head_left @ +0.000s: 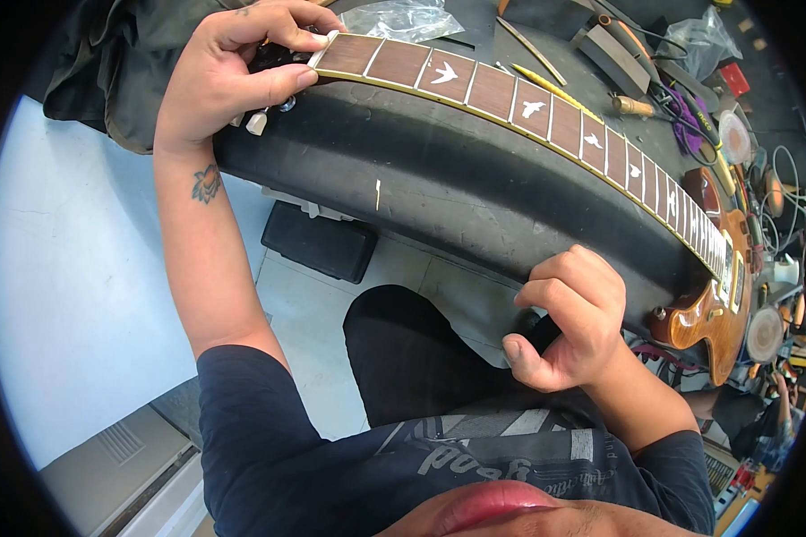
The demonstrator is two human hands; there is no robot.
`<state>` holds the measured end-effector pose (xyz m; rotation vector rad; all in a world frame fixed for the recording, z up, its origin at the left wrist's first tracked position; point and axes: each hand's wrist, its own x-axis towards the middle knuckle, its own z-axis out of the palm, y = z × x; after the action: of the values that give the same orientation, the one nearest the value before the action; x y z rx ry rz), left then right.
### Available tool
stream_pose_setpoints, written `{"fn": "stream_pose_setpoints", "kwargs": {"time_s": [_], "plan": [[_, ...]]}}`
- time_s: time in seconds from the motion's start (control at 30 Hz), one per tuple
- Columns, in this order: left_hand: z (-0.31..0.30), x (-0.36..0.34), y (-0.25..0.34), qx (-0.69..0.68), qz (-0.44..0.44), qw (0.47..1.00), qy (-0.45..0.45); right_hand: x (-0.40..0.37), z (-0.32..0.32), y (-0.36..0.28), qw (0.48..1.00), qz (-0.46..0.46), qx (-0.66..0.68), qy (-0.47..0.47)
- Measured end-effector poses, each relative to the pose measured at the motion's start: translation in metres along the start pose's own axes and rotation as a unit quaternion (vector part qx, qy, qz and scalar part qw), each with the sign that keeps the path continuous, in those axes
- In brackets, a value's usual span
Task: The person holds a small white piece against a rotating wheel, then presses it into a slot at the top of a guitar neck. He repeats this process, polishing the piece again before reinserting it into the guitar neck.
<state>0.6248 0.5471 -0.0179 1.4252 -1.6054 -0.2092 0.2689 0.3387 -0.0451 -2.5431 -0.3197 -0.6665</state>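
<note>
An electric guitar (703,327) with a glossy amber-brown body lies across the bench, its neck reaching to the upper left. No strings show on the dark fretboard (484,91), which has white bird inlays and pale edge binding. At the headstock end, my left hand (242,67) is closed, thumb and fingertips pinching the two ends of the white nut (324,54). The hand hides much of the headstock; a pale tuner button (257,123) shows below it. My right hand (569,318) hovers by the bench's near edge, holding nothing, its fingers curled and the thumb apart.
Beyond the neck lie a yellow pencil (555,89), a clear plastic bag (401,18), a dark block (611,61) and a wooden-handled tool (631,106). Cables and tools crowd the right. A dark cloth (107,63) hangs at left; a black case (320,242) sits below.
</note>
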Motion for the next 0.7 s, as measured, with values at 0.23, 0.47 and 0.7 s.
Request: {"fn": "stream_pose_setpoints", "kwargs": {"time_s": [0.23, 0.47, 0.7], "plan": [[0.006, 0.006, 0.014, 0.054, -0.023, 0.996, 0.064, 0.0, 0.0, 0.0, 1.0, -0.002, -0.001, 0.001], [0.006, 0.005, 0.017, 0.049, -0.041, 0.996, 0.063, -0.001, 0.001, 0.0, 1.0, -0.002, -0.002, 0.003], [0.007, 0.003, 0.011, -0.011, -0.046, 0.997, 0.066, -0.001, 0.0, 0.0, 1.0, 0.0, -0.002, -0.001]]}}
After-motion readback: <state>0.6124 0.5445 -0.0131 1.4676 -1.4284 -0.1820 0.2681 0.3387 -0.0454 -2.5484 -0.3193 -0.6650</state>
